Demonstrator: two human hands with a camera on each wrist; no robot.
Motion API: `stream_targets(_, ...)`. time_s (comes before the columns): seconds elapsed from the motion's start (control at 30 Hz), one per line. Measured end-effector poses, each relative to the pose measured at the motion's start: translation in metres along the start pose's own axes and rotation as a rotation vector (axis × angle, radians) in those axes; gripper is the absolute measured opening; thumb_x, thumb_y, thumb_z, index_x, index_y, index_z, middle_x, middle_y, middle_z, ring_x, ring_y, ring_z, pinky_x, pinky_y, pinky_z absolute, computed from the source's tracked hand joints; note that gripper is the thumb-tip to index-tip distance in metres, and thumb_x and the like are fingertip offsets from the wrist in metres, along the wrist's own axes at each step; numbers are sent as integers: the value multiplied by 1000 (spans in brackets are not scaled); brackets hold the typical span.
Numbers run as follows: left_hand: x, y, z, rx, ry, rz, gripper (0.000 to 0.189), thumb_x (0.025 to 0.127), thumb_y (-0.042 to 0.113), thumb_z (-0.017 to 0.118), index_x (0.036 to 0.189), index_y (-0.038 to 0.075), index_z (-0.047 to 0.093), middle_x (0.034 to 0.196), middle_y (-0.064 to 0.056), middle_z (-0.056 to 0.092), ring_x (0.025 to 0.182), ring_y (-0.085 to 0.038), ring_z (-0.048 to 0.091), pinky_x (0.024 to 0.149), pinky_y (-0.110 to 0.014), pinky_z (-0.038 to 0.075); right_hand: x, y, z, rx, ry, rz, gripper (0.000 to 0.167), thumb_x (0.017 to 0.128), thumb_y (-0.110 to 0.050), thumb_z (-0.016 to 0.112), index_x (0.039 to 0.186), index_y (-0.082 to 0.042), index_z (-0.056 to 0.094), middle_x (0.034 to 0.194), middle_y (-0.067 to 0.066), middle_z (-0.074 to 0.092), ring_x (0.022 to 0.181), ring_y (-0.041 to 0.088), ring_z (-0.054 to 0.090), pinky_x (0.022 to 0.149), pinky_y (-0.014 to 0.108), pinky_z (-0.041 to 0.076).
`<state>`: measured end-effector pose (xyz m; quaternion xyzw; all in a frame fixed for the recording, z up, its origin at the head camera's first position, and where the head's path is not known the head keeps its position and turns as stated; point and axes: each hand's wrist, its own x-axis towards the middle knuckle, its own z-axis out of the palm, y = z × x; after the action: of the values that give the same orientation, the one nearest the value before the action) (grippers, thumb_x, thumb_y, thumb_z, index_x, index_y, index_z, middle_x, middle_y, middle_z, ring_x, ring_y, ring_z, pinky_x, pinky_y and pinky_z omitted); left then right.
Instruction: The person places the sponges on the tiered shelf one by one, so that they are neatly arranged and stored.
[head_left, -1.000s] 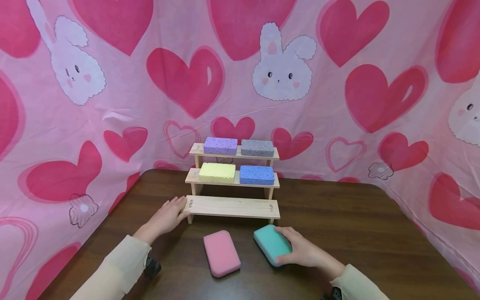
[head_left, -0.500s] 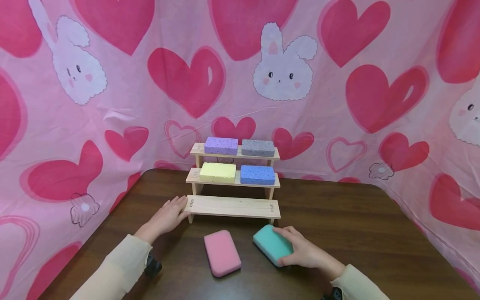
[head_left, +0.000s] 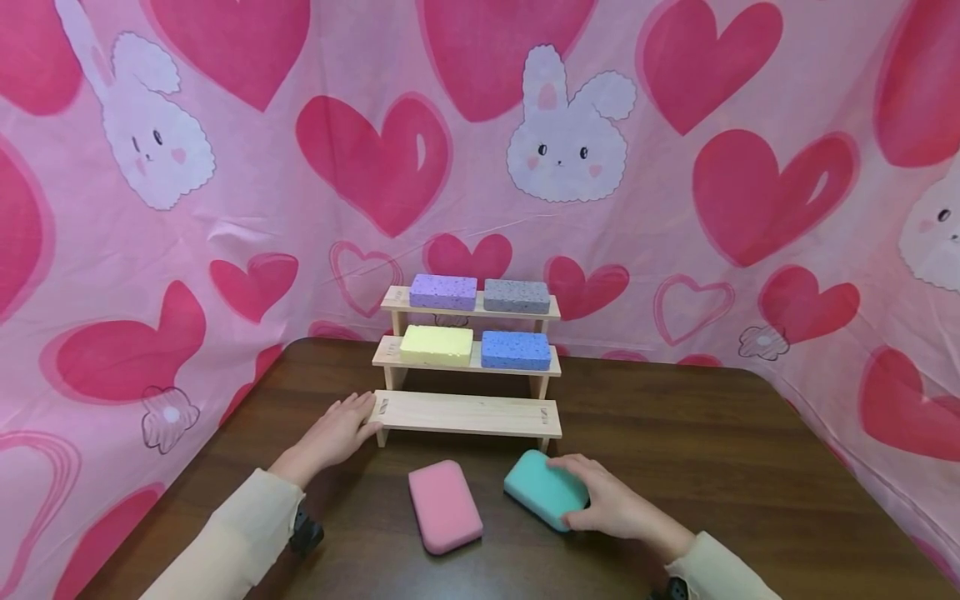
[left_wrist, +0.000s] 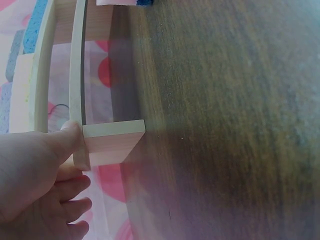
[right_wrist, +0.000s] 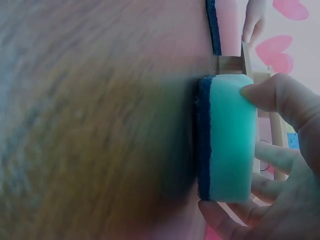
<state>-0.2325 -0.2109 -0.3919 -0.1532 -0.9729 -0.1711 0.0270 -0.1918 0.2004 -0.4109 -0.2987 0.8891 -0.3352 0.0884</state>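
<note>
In the head view my right hand [head_left: 611,497] grips a teal sponge [head_left: 543,486] at its right end, thumb on the near side and fingers on the far side. The right wrist view shows the dark scouring layer of the teal sponge [right_wrist: 230,145] facing the table. My left hand [head_left: 333,433] holds the left end of the lowest step of a three-step wooden rack [head_left: 465,412]. Its thumb presses the front edge of the wooden rack [left_wrist: 77,70] in the left wrist view. Between the hands a pink sponge [head_left: 446,507] lies on the table.
On the rack's middle step sit a yellow sponge [head_left: 437,346] and a blue sponge [head_left: 515,350]. A purple sponge [head_left: 442,292] and a grey sponge [head_left: 517,296] occupy the top step. Behind the brown table [head_left: 675,433] hangs a pink cloth [head_left: 480,175] with hearts and rabbits.
The teal sponge has turned slightly counterclockwise on the table under my right hand, its long side now nearer to parallel with the rack. My left hand keeps its place.
</note>
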Motion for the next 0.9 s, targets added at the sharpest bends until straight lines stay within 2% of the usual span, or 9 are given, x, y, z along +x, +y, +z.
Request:
stream_targets(0.23, 0, 1, 0, 9, 9, 10, 57, 92, 23, 56, 134, -12, 37, 136, -29, 37, 127, -45, 28, 104, -56, 19, 0, 0, -3, -26, -4, -29, 62, 76, -23, 73, 130, -6, 48, 125, 12, 46, 103, 29, 42, 75, 43, 41)
stream_targets(0.47, 0, 1, 1, 9, 11, 10, 58, 92, 24, 56, 134, -12, 37, 136, -29, 37, 127, -45, 28, 104, -55, 19, -1, -5, -7, 3, -19, -33, 61, 78, -24, 72, 130, -6, 48, 125, 14, 45, 103, 30, 42, 77, 45, 41)
stream_targets(0.9, 0, 1, 1, 7, 6, 1, 58, 93, 24, 55, 134, -12, 36, 136, -29, 37, 128, -45, 28, 104, -55, 19, 6, -15, -14, -28, 10, -102, 61, 78, -25, 72, 131, -10, 48, 130, 14, 45, 105, 29, 44, 78, 42, 44)
